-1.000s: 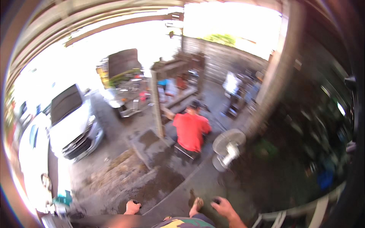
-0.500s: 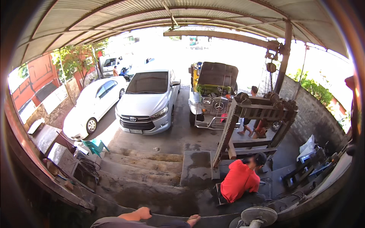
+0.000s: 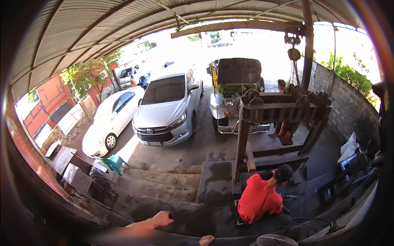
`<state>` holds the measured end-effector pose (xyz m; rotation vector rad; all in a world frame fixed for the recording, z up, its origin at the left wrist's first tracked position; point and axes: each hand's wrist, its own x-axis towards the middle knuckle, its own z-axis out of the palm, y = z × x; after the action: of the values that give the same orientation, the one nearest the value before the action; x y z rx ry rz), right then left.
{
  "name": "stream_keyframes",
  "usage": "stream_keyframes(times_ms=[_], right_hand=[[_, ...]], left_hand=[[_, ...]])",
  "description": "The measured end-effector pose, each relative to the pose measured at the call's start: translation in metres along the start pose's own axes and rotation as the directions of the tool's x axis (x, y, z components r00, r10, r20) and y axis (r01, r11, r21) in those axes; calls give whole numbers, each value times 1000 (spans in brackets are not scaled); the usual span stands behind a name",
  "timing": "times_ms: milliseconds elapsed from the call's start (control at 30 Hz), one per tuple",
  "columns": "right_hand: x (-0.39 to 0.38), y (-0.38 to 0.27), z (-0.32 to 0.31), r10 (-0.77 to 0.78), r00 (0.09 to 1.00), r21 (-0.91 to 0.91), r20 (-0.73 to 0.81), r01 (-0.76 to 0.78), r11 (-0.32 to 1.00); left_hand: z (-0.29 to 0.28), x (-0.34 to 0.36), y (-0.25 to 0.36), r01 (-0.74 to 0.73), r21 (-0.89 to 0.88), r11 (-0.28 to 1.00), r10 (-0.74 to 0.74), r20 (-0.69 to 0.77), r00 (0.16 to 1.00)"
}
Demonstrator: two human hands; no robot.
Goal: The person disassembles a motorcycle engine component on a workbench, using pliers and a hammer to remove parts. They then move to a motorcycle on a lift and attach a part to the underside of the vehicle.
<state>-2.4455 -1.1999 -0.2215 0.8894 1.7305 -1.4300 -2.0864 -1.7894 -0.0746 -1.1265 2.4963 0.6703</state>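
Low in the view, my left forearm stretches in from the lower left, blurred near the edge. My left hand [image 3: 163,218] is closed at its end, over the dark floor. A small dark thing [image 3: 171,215] shows at its fingers, too small to name. To its right, a foot in a thong sandal [image 3: 206,239] pokes up at the lower edge. My right hand is out of sight. Further right, a person in a red shirt and dark cap [image 3: 260,197] sits low, back toward me and head bent; their hands are mostly hidden.
A heavy steel frame [image 3: 283,111] with chains stands beyond the seated person. A fan [image 3: 277,240] is at the lower edge. Wide steps [image 3: 160,180] lead to a silver car [image 3: 164,110], a white car [image 3: 115,117] and an open-hooded jeep [image 3: 236,82]. A green chair [image 3: 115,163] stands left.
The view has tilted and shifted, so the cars sit further right. My left hand has moved up and right, showing more of the dark thing. The seated person's head has turned away.
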Motion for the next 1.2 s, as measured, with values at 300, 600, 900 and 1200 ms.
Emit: stream_keyframes(times_ms=[300, 600, 900, 1200], right_hand=[[141, -21, -49, 61, 998, 174, -10, -58, 983], [215, -9, -71, 98, 994, 316, -51, -77, 945], [274, 29, -76, 106, 988, 509, -109, -36, 860], [326, 170, -132, 313, 869, 868, -383, 223, 443]], left_hand=[[63, -103, 70, 52, 261, 964, -120, 253, 960], [58, -56, 161, -7, 205, 979, -30, 176, 984], [44, -8, 256, -131, 135, 982, 102, 207, 973], [54, -20, 251, -86, 226, 970, 32, 232, 972]])
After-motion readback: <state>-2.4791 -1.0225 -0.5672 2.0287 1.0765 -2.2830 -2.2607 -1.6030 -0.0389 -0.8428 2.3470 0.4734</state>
